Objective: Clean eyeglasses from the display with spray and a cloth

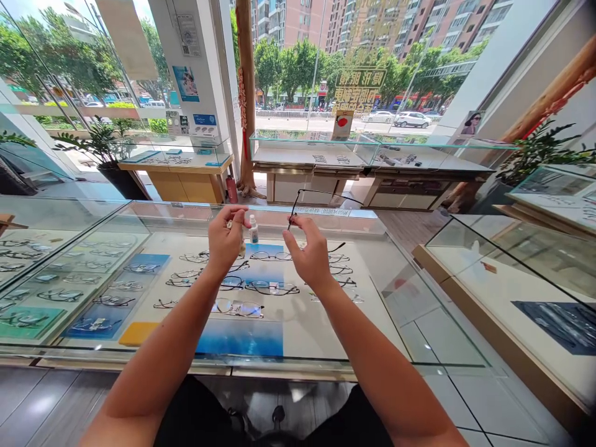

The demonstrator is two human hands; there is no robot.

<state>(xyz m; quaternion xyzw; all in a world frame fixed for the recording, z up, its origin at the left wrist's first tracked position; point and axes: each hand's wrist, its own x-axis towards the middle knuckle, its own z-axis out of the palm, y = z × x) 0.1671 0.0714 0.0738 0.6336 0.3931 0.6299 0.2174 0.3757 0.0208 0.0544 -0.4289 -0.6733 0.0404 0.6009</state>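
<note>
My right hand (311,251) pinches a pair of dark-framed eyeglasses (298,202) by one temple, above the glass counter. The frame front extends to the right, past my fingertips. My left hand (225,239) is closed, its fingers curled around a crumpled cream-coloured cloth (242,247) that shows only in small parts. Just right of that hand, a small white spray bottle (254,230) stands upright on the counter. Below both hands, several eyeglasses (272,287) lie in rows inside the glass display case (326,338).
An orange-yellow flat piece (139,333) lies in the case at front left. More glass cases stand at the right (503,273) and by the window (307,155). Potted plants (105,149) and a wooden trunk post (246,93) are at the back.
</note>
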